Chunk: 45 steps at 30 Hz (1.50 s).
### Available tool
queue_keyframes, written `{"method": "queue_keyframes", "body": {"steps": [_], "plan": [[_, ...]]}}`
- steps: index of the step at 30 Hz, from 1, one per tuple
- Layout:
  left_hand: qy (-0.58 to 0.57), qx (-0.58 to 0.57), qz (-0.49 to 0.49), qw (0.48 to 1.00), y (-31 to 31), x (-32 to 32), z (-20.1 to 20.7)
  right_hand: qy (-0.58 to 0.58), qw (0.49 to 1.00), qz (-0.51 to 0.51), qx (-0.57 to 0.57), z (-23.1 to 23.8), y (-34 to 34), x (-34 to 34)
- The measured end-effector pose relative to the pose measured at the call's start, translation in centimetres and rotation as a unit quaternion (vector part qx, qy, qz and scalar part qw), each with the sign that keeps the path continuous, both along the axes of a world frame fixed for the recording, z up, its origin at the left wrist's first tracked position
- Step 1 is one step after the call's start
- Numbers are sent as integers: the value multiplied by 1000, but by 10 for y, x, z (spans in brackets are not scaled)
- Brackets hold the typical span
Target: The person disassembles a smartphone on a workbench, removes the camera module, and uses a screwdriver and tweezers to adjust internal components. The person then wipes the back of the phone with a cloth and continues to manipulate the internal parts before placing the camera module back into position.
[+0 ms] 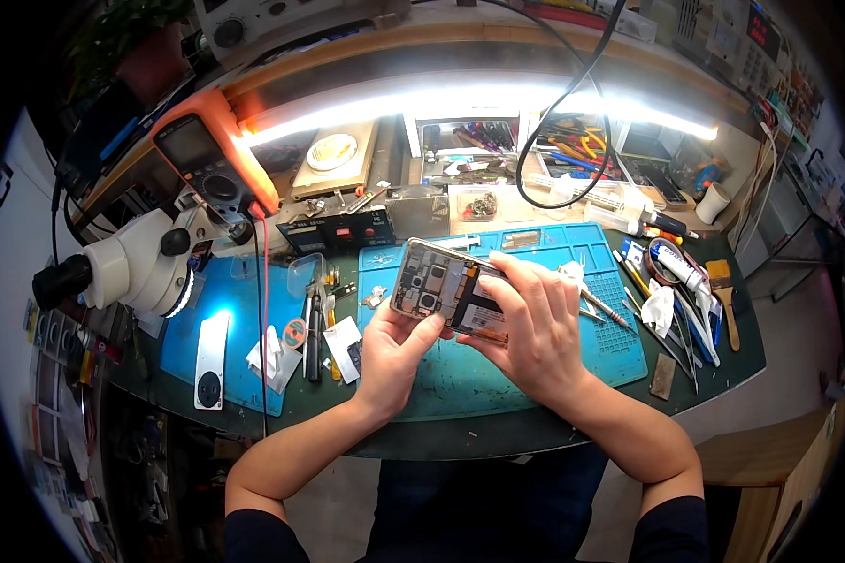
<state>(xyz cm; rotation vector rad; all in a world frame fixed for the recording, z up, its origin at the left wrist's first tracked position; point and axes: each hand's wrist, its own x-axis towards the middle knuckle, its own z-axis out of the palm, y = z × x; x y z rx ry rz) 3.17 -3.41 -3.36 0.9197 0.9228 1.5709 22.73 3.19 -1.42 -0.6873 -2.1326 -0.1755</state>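
Note:
An opened smartphone (438, 291), its back off and its boards, camera modules and dark battery bare, is held tilted above the blue repair mat (441, 375). My left hand (396, 352) grips its lower left edge, thumb lying along the frame. Around the right end closes my right hand (540, 328), its fingers over the battery side and its thumb underneath. Part of the phone's right end is hidden behind those fingers. Left of my left hand lie a white card (345, 349) and a dark pen-like tool (314, 338).
A white microscope (131, 263) and an orange multimeter (216, 159) stand at the left. Under the microscope's light rests a phone back cover (211, 361). Tweezers and a wooden-handled brush (723, 291) crowd the right. A black cable (521, 169) loops down before the lamp (498, 98).

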Motion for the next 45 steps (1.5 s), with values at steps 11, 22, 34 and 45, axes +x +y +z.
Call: {"method": "queue_keyframes", "body": {"steps": [11,22,34,45], "plan": [[0,-16,6,1000,2,2,1,3,1000,-10,17,-1,-1,-5],[-3,-31,4,1000,1,1,2,-3,1000,-8,1,0,-5,-5],[0,-25,17,1000,0,-1,-1,4,1000,-1,-21,0,-5,-8],[-15,-25,16,999,0,-1,-2,-5,1000,-9,-22,5,-6,-10]]}}
